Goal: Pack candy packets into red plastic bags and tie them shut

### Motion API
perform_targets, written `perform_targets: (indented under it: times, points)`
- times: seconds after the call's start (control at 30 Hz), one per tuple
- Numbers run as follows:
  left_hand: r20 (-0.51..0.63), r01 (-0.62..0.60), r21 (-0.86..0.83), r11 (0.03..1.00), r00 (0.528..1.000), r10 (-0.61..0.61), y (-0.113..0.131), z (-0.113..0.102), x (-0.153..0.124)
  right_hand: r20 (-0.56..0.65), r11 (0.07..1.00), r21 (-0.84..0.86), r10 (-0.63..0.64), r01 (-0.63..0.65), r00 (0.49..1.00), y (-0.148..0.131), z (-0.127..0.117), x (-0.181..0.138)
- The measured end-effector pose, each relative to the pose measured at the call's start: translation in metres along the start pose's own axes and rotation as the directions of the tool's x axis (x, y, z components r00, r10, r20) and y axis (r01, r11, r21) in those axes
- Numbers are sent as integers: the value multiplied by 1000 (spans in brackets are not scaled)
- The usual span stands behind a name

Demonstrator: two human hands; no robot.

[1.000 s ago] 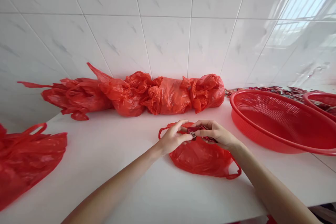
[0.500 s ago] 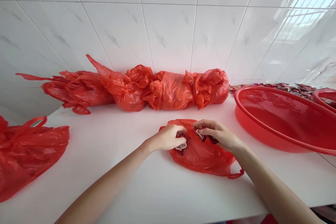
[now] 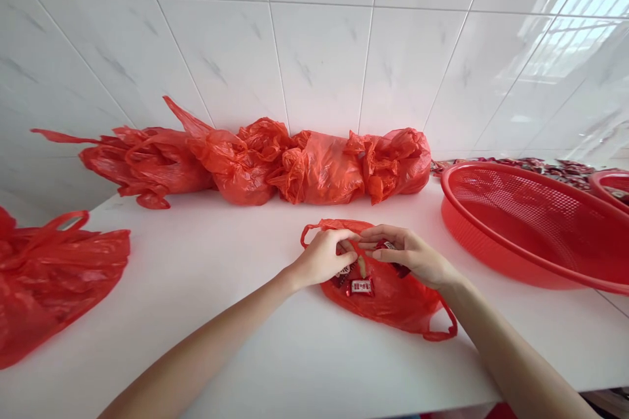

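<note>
A red plastic bag (image 3: pixel 393 308) lies flattened on the white table, its loop handles spread to the sides. My left hand (image 3: pixel 322 256) is over its left part with fingers curled; what they pinch, if anything, is hidden. Just under these fingers shows a dark red packet with white print (image 3: pixel 343 273). My right hand (image 3: pixel 415 255) is closed on a dark red snack packet (image 3: pixel 393 255), fingertips close to the left hand. On the bag between and below the hands rests a small shiny red packet with a white label (image 3: pixel 361 287). Above it is a small tan piece (image 3: pixel 362 266).
Several stuffed red bags (image 3: pixel 324 173) line the tiled wall. Another red bag (image 3: pixel 59 275) sits at the left edge. To the right stands a large red mesh basket (image 3: pixel 491 262), with many small wrapped packets (image 3: pixel 535 167) behind it and a second red basket (image 3: pixel 607 177) beyond.
The small shiny red packet and the tan piece now show on the bag. My left hand has shifted slightly right and up, closer to my right hand. The bag's left handle has come into view.
</note>
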State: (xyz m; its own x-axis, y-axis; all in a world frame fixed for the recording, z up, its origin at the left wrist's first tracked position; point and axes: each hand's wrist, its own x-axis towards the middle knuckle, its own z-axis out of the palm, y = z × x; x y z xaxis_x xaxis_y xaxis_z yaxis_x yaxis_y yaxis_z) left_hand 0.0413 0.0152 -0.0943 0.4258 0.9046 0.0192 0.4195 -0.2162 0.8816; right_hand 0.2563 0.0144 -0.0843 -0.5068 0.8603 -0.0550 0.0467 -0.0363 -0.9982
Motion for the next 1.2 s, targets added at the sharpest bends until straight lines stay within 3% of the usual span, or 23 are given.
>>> perform_targets:
  times: [0.17,0.27,0.37,0.43,0.53,0.63,0.73,0.8,0.87,1.2]
  points:
    - [44,-93,1,996,995,92,5,3,-3,-158,998,2,55,-55,986,-3,1,-1]
    - [129,-163,199,966,982,139,8,8,-8,-224,996,72,67,-52,972,-2,1,0]
    - [202,-242,434,868,965,168,4,13,-10,-252,991,126,69,-38,965,-1,1,1]
    - [183,-251,523,815,967,180,-2,15,-9,-238,983,180,62,-19,969,0,1,1]
    - [58,-180,586,790,982,181,-8,15,-6,-207,972,233,26,24,978,1,0,2]
    - [-57,-154,454,877,978,201,-4,14,-5,-209,973,221,-21,69,978,2,1,2]
    - [-48,-154,71,986,986,158,6,14,-5,-216,969,223,-60,109,975,3,4,2]
    - [-42,-112,-156,981,993,107,11,13,-5,-221,967,222,-78,128,972,3,6,1]
    - [-62,-87,-273,958,995,73,13,12,-4,-237,967,205,-99,149,967,3,7,0]
    - [-54,-80,-255,964,996,69,18,5,-6,-315,978,110,-132,175,940,-6,3,-4]
